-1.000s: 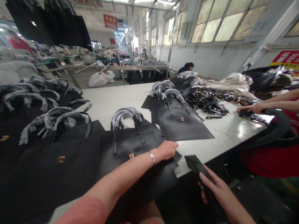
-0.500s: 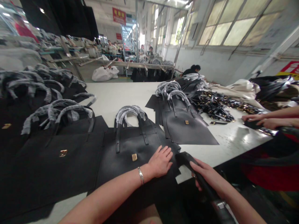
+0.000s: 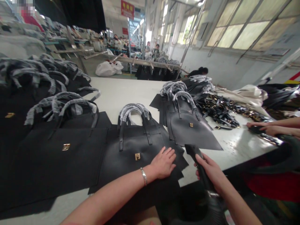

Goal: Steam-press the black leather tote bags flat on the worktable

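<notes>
A long factory hall runs off ahead, with tall windows [image 3: 241, 28] along one wall and rows of seated workers in the distance. A white work surface [image 3: 122, 93] fills the middle of the view, and a white sack [image 3: 109, 68] sits on the floor beyond its far edge.

Black leather tote bags lie flat across the surface in overlapping rows, their handles wrapped in grey-and-white film. To the right of them is a heaped pile of dark straps with gold hardware [image 3: 217, 111], and past that lies bunched cream cloth [image 3: 248, 93]. At the right edge, a co-worker's hands [image 3: 269, 128] rest on dark strips on the surface, well apart from the person's own hands.

The nearest black tote bag [image 3: 131, 147] lies flat at the near edge of the surface, directly in front of the person. The left hand [image 3: 163, 163] rests on its lower right part, released, with the fingers [image 3: 169, 153] spread and pressing flat on the leather. A small gold clasp [image 3: 137, 156] sits just left of that hand. The right hand [image 3: 207, 170] is clenched around a black strap [image 3: 194, 152], just beside the bag and off its edge; it looks like a strap, though the dark, warped view makes that hard to confirm. A slim silver bracelet [image 3: 143, 176] circles the left wrist.
</notes>
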`<state>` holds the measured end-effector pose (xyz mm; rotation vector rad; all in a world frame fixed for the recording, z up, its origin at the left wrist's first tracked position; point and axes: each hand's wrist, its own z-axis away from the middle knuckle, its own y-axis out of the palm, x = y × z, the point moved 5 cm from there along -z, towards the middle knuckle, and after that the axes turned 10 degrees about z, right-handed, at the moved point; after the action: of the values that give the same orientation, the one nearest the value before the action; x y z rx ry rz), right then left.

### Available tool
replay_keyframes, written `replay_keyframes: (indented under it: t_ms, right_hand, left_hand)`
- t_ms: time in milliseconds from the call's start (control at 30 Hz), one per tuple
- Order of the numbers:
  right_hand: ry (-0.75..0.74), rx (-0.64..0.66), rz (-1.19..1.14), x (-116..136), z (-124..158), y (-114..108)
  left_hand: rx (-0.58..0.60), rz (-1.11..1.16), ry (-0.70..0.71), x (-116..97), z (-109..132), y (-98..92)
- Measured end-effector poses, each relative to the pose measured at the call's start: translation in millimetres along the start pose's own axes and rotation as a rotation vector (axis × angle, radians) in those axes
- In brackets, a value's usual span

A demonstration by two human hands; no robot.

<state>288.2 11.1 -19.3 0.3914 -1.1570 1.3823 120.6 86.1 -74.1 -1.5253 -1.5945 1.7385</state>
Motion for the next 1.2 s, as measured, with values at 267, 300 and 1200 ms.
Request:
replay_keyframes:
  t_ms: [267,300,1200]
  right_hand:
    - [0.0,0.24,0.004,43.0,-0.3,37.1]
    - [0.0,0.271,0.021,48.3,-3.8,46.5]
    - [-0.1,0.38,0.183,101.4,-51.1,107.5]
  left_hand:
    - [-0.178,-0.063,-0.193,28.6,44.9,-48.5]
    - [-0.185,-0.101,-0.251,34.4,53.0,-52.7]
    - [-0.291,-0.044,-0.298,46.9,84.0,-64.1]
